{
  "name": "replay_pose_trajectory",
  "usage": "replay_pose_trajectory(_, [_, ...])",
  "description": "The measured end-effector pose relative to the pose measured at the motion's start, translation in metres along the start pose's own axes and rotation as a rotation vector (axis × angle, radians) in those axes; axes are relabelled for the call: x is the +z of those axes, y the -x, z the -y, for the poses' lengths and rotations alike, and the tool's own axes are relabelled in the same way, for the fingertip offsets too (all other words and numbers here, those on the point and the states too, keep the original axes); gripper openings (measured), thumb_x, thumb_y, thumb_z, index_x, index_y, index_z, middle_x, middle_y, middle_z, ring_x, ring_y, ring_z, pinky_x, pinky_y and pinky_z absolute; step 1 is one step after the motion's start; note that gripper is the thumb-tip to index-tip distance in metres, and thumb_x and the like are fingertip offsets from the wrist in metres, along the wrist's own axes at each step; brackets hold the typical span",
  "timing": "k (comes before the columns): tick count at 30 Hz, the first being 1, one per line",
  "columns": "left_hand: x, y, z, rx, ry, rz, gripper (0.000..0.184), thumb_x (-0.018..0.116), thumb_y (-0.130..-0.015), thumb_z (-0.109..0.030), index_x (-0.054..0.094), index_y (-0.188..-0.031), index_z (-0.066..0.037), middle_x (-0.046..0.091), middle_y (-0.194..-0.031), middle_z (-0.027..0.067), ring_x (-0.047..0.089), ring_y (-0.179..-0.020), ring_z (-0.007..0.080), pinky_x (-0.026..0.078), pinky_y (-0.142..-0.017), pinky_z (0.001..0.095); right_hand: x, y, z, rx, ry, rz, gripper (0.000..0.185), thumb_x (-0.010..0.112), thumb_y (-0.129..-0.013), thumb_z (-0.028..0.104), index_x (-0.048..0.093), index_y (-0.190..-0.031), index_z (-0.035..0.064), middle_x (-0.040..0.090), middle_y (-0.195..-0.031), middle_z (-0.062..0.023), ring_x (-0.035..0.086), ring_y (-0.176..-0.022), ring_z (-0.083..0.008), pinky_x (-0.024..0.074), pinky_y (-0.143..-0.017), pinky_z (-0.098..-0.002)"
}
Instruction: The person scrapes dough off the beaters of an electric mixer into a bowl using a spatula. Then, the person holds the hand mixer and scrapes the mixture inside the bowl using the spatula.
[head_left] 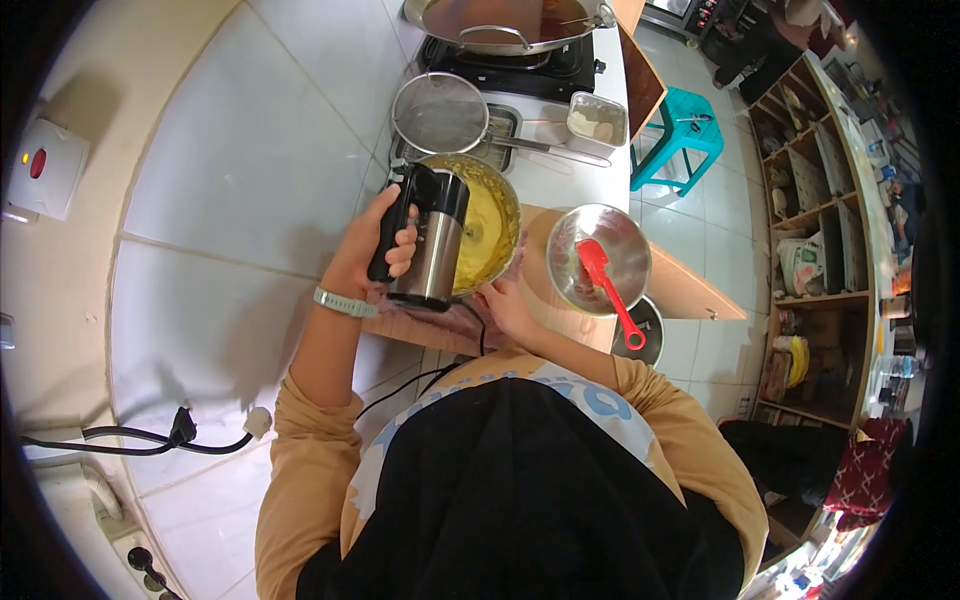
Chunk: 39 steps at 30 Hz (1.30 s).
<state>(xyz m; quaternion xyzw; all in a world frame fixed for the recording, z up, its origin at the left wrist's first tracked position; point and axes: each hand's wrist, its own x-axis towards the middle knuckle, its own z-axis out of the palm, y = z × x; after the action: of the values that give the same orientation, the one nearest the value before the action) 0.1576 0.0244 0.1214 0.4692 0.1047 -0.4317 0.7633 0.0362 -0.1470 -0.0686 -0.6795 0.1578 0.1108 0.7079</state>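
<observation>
My left hand (372, 240) is wrapped round the black handle of a hand mixer (436, 255) with a steel body. The mixer is held over the near left side of a metal bowl (517, 215), and its beaters are hidden from view. Thick yellow batter (485, 222) fills the bottom of the bowl, with smears up the inner wall. At the bowl's near rim my right hand (507, 308) grips the edge, its fingers partly hidden. To the right, a red spatula (600, 272) leans in a second steel bowl (563, 275).
A mesh strainer (440, 113) and a square tin (598, 120) stand behind the bowl. Farther back, a wide pan (490, 40) sits on a black stove (575, 72). A teal stool (690, 125) stands right of the counter. The mixer's cord (395, 390) runs left past my waist.
</observation>
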Motion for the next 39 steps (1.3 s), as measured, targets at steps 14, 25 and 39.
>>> replay_pose_trajectory(14, [-0.036,0.035,-0.026,0.143,-0.149,-0.244,0.039,0.05,-0.089,-0.049,0.049,-0.087,-0.01,0.046,-0.054,0.0011,0.04,-0.034,0.009,0.035,-0.028,0.0247,-0.001,0.004,0.007,0.044,0.051,-0.01,0.043,0.048,-0.086,0.034,0.061,-0.072,-0.0046,0.059,-0.063,-0.0152,0.057,-0.06,-0.0234,0.0428,-0.058,-0.0365])
replay_pose_trajectory(25, [-0.025,-0.033,-0.036,0.152,0.0,0.073,0.036,0.045,-0.092,-0.044,0.049,-0.09,-0.009,0.044,-0.055,-0.0008,0.038,-0.035,0.0077,0.033,-0.029,0.0226,0.0,0.008,0.011,0.023,0.048,-0.009,0.04,0.05,-0.086,0.029,0.058,-0.066,-0.0043,0.054,-0.056,-0.0139,0.053,-0.054,-0.0207,0.0404,-0.054,-0.0361])
replay_pose_trajectory(39, [-0.039,-0.012,-0.035,-0.132,-0.027,0.046,0.037,0.047,-0.091,-0.044,0.049,-0.089,-0.008,0.044,-0.054,-0.0015,0.037,-0.034,0.0065,0.031,-0.028,0.022,-0.003,0.007,0.013,0.055,0.024,0.004,0.038,0.05,-0.086,0.029,0.061,-0.071,-0.0047,0.058,-0.063,-0.0133,0.056,-0.06,-0.0207,0.0427,-0.058,-0.0347])
